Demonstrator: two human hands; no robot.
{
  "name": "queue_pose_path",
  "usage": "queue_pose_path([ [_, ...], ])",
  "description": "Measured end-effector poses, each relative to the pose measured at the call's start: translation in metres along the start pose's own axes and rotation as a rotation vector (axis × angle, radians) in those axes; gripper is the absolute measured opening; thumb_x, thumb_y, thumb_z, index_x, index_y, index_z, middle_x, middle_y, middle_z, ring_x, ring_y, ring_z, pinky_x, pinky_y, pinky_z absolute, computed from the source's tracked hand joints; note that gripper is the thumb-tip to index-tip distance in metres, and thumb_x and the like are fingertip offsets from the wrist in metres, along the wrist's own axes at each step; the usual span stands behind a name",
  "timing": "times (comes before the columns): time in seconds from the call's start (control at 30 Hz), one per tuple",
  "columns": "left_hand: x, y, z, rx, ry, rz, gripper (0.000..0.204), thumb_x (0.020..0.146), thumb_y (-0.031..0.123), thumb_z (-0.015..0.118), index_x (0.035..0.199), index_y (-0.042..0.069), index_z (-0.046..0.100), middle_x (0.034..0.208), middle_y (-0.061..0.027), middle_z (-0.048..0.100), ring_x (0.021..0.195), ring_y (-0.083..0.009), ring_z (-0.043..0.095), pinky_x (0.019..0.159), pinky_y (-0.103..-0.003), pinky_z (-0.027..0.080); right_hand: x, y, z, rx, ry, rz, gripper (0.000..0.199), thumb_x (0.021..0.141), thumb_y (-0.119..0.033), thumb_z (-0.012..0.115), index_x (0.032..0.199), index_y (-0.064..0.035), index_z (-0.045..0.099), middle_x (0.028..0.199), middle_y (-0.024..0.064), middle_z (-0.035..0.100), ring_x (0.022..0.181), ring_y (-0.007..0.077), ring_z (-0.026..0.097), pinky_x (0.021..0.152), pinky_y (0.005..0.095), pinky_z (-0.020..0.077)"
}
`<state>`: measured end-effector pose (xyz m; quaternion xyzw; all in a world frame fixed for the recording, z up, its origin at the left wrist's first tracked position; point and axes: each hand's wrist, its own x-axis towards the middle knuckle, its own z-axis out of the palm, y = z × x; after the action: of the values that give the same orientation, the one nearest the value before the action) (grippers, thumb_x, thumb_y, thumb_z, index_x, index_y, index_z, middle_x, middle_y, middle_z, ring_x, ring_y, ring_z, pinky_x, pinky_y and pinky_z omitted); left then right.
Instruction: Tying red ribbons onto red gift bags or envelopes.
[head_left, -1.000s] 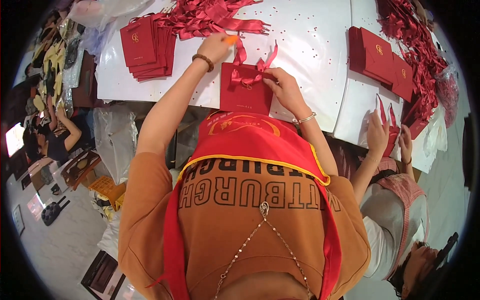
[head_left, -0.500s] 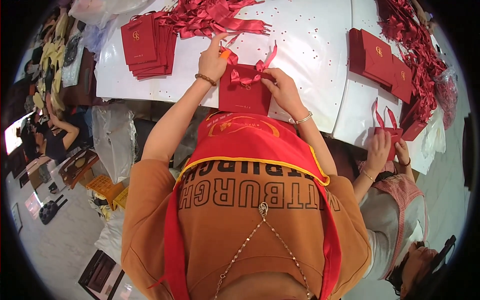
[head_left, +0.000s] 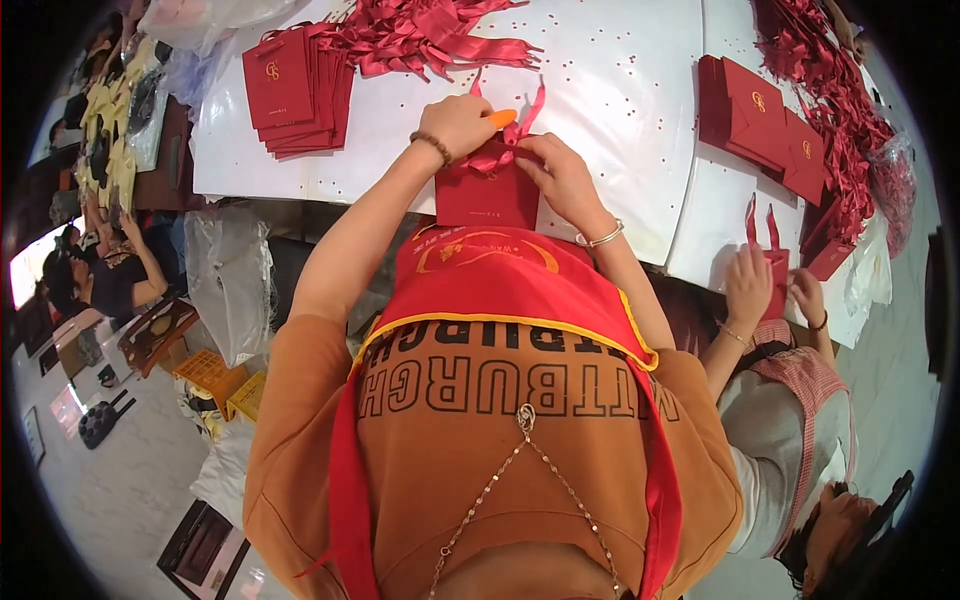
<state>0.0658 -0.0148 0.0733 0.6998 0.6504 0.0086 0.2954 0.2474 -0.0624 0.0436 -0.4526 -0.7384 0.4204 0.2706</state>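
Observation:
A small red paper gift bag (head_left: 487, 203) lies at the near edge of the white table, against my apron. A satin ribbon handle (head_left: 490, 160) in red is threaded at its top, and two loose ends stick up beyond it. My left hand (head_left: 463, 126), with an orange cover on one finger, is closed on the ribbon above the bag's left half. At the top right corner, my right hand (head_left: 560, 175) pinches the ribbon by the bag's upper edge. Its fingertips partly hide what they grip.
Several flat red bags (head_left: 290, 95) are stacked at the left, beside a heap of red ribbons (head_left: 420, 38). More red bags (head_left: 760, 120) and ribbons (head_left: 815, 60) lie on the right. A co-worker's hands (head_left: 750, 290) handle another bag there. Red dots are scattered over the table (head_left: 610, 110).
My left hand has moved right and nearer, from the ribbon at the bag's upper left to its top middle, and its stretched finger has drawn in. The right hand stays almost in place.

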Motion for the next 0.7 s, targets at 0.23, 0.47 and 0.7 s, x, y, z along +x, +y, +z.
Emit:
queue_pose_path([
  [0.23, 0.027, -0.011, 0.010, -0.394, -0.259, 0.139, 0.031, 0.077, 0.032, 0.060, 0.073, 0.002, 0.065, 0.056, -0.0018, 0.054, 0.051, -0.0102, 0.044, 0.049, -0.026, 0.034, -0.003, -0.001, 0.007, 0.042, 0.235, -0.058, 0.034, 0.077, -0.010, 0.062, 0.109, -0.0087, 0.052, 0.095, 0.0115, 0.057, 0.078, 0.0229, 0.055, 0.073, 0.0307, 0.0444],
  [0.47, 0.057, -0.031, -0.013, -0.993, -0.078, -0.147, 0.019, 0.080, 0.021, 0.061, 0.083, 0.002, 0.065, 0.053, 0.0070, 0.042, 0.048, -0.0040, 0.033, 0.045, -0.021, 0.026, -0.002, -0.014, 0.004, 0.453, -0.082, 0.258, 0.045, 0.079, -0.007, 0.062, 0.120, -0.0075, 0.043, 0.105, 0.0089, 0.055, 0.094, 0.0148, 0.054, 0.080, 0.0261, 0.0433],
  [0.7, 0.023, -0.057, -0.033, -1.370, -0.051, -0.088, 0.050, 0.089, 0.029, 0.048, 0.134, 0.014, 0.032, 0.116, -0.0021, 0.052, 0.104, -0.0089, 0.048, 0.082, -0.028, 0.041, 0.001, 0.008, 0.016, 0.603, 0.072, 0.164, 0.043, 0.081, -0.007, 0.061, 0.120, -0.0049, 0.043, 0.117, 0.0067, 0.047, 0.097, 0.0112, 0.052, 0.079, 0.0234, 0.0438],
])
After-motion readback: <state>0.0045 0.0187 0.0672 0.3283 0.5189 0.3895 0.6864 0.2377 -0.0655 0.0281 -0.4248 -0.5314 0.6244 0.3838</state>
